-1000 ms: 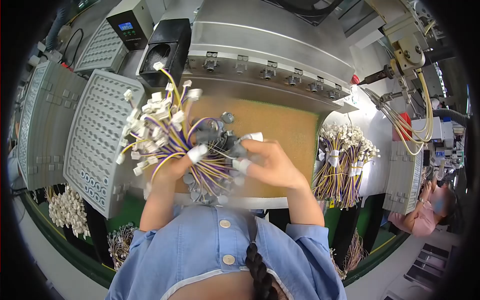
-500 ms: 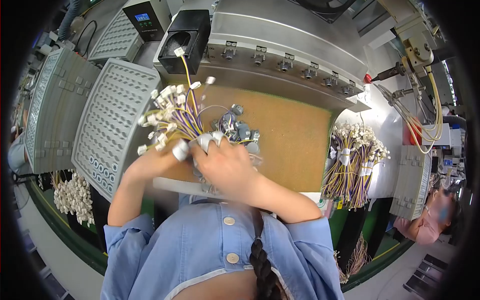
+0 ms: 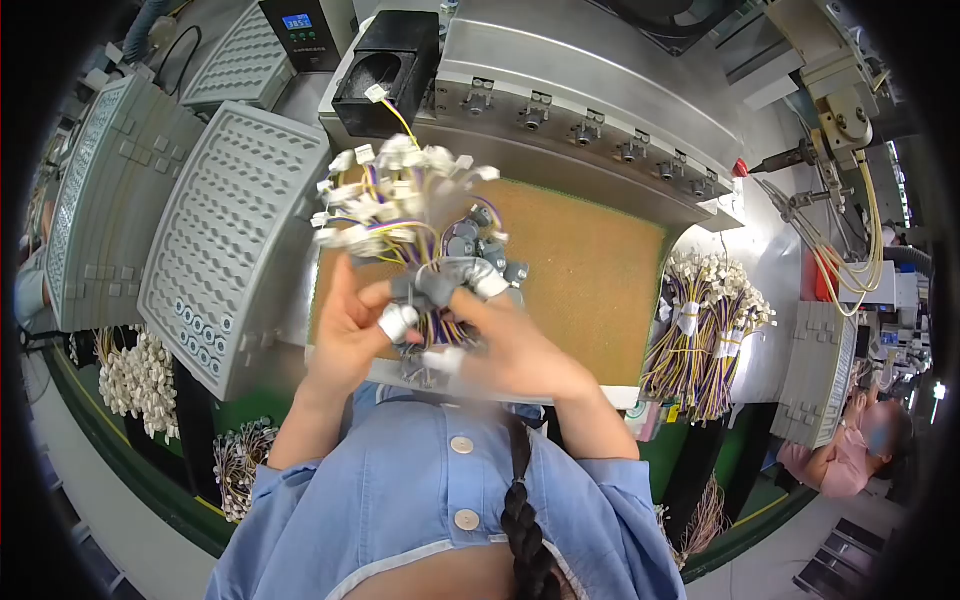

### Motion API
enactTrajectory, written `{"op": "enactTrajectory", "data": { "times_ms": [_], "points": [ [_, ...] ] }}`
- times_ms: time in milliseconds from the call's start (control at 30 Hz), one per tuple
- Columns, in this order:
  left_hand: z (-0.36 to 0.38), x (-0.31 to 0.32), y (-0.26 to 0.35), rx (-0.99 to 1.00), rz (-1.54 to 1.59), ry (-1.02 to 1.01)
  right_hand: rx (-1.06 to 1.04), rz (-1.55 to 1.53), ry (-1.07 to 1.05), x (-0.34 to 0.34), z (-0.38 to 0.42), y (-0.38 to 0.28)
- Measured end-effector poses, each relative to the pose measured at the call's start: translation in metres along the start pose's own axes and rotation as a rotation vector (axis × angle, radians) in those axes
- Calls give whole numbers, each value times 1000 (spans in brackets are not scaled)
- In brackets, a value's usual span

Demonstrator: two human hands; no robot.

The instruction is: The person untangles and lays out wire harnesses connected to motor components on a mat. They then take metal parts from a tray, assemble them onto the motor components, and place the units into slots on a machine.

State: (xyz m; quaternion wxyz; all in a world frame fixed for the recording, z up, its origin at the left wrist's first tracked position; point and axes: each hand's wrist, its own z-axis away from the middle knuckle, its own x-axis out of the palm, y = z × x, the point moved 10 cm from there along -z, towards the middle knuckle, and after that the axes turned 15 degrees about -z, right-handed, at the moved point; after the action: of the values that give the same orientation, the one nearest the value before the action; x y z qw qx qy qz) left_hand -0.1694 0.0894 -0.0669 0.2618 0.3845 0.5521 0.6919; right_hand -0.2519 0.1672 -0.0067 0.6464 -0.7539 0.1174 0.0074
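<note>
Both hands are closed round one wire bundle (image 3: 400, 215): the left hand (image 3: 350, 330) grips it from the side, the right hand (image 3: 505, 345) pinches its middle with taped fingertips (image 3: 487, 285). The bundle stands just above the brown worktop (image 3: 590, 290), white plugs fanning out beyond the hands. It looks light and floppy, apt to tangle, so the gathered middle seems the best hold

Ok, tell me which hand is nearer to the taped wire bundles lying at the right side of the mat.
Right. The right hand grips the wire bundle over the mat's middle, on the side towards the taped bundles. The left hand holds the same bundle farther away, by the mat's left edge.
</note>
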Motion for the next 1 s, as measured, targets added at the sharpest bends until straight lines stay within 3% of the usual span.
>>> {"op": "enactTrajectory", "data": {
  "times_ms": [100,167,200,233,267,300,333,367,433,467,500,533,567,633,667,700,733,767,833,900,967,1000],
  "points": [
    [-5,15,4,-40,-79,-130,-47,148,10,1,2,-17],
    [-6,19,-5,-34,-47,-104,-135,335,122,-8,4,-37],
    [-6,13,-4,19,-151,10,-339,403,276,-15,4,-60],
    [-1,6,-4,67,-253,124,-336,399,274,-14,-2,-62],
    [8,4,-6,141,-298,180,-185,318,115,-4,-16,-48],
    [13,1,5,177,-526,311,-27,231,-38,10,-26,-30],
    [19,-1,20,199,-890,301,-93,149,58,0,-40,-22],
    [21,-3,37,233,-1252,290,-67,67,-8,-1,-57,-4],
    [27,-11,57,228,-765,298,-31,81,-45,0,-70,2],
    [26,-7,58,81,-491,245,-35,77,-51,0,-75,5],
    [23,-3,57,79,-498,252,-72,37,-87,4,-80,6],
    [13,5,52,82,-310,213,-109,-2,-123,7,-84,7],
    [2,14,47,90,-120,173,-17,-248,-206,8,-85,20],
    [-18,20,48,189,-105,148,-48,-584,23,-26,-75,20],
    [-22,22,58,335,-355,155,13,-678,216,-48,-60,25],
    [-24,29,69,476,-598,169,20,-670,231,-55,-41,21],
    [-20,49,88,723,-1060,165,90,-534,387,-73,-15,25],
    [-28,54,90,714,-1048,158,163,-398,539,-84,10,28],
    [-27,91,95,986,-1162,27,130,181,434,-70,33,16],
    [-37,98,93,989,-1129,-1,248,420,339,-44,48,35],
    [-48,109,93,974,-1226,-37,279,252,414,-53,61,46],
    [-61,101,78,739,-1253,-76,287,261,436,-59,63,45]
  ]
}}
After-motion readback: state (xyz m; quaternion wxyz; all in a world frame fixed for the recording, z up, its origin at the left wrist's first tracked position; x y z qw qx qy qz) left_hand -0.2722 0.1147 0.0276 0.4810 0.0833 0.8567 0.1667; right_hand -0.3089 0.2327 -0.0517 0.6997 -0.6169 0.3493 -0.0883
